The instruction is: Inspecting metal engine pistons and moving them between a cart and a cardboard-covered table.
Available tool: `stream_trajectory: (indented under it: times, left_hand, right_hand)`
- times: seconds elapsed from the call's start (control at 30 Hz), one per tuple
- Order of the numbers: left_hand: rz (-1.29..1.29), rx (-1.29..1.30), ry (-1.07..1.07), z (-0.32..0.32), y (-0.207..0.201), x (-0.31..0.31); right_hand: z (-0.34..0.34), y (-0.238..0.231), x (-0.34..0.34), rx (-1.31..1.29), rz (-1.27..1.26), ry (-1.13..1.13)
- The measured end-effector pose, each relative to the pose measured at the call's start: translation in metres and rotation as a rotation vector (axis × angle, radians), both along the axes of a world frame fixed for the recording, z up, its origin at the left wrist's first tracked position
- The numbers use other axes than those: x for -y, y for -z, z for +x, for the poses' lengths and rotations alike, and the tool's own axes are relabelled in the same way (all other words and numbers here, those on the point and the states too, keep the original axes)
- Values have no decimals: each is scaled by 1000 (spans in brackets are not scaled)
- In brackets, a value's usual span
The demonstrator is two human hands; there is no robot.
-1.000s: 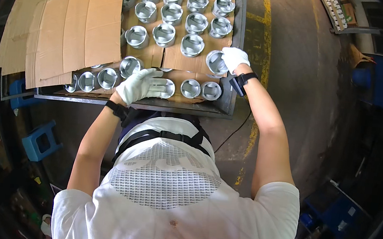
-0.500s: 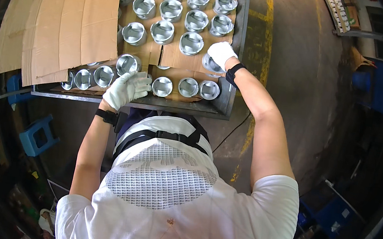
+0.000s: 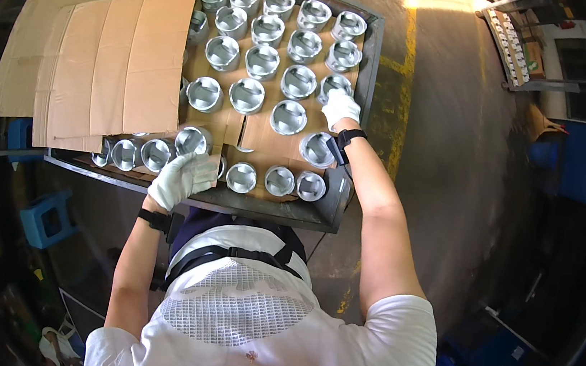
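Observation:
Rows of silver metal pistons stand upright on brown cardboard in a dark metal-rimmed bin. My right hand, in a white glove, is at the right-hand column with its fingers curled at the near rim of a piston; the fingertips are partly hidden. Just nearer to me stands another piston, close to my right wrist. My left hand, also gloved in white, lies by the bin's near edge with its fingers stretched over a cardboard edge. A piston stands just beyond those fingers.
Large creased cardboard sheets cover the bin's left part. A near row of pistons sits along the front wall. A blue stool stands at the left on the floor. Far right is a rack with small pale parts.
The view has shifted, so the bin appears lower. My right hand has moved away from me, from the nearer piston to the one beyond it. My left hand stays near the front edge.

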State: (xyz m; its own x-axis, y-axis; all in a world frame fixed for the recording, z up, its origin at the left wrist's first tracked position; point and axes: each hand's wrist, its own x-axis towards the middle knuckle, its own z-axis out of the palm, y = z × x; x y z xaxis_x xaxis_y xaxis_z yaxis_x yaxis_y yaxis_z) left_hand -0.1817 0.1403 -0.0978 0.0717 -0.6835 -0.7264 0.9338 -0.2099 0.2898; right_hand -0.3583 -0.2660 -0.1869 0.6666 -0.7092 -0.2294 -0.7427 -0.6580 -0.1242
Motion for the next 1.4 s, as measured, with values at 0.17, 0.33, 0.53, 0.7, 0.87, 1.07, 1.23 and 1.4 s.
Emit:
stream_trajectory:
  times: [0.17,0.33,0.53,0.7,0.87,1.07,1.23,1.4]
  left_hand:
    - [50,14,-52,1,2,-17]
    - [38,28,-38,2,2,-17]
    - [-61,3,119,3,4,21]
    - [-231,33,320,-15,-11,81]
    - [-329,39,445,-49,-29,122]
    - [-305,-43,320,-80,-47,134]
    - [-375,-65,238,-71,-11,119]
    - [-606,-541,93,-67,-27,105]
  right_hand:
    - [13,11,5,-166,-109,46]
    - [-3,-52,5,-211,-322,-139]
    - [-64,-84,11,621,609,182]
    - [-95,-70,-38,1082,905,385]
    - [-73,-138,-119,661,406,39]
    - [-66,-84,-153,1021,948,282]
    - [-51,-100,-177,913,871,108]
    - [-48,-90,-186,975,886,33]
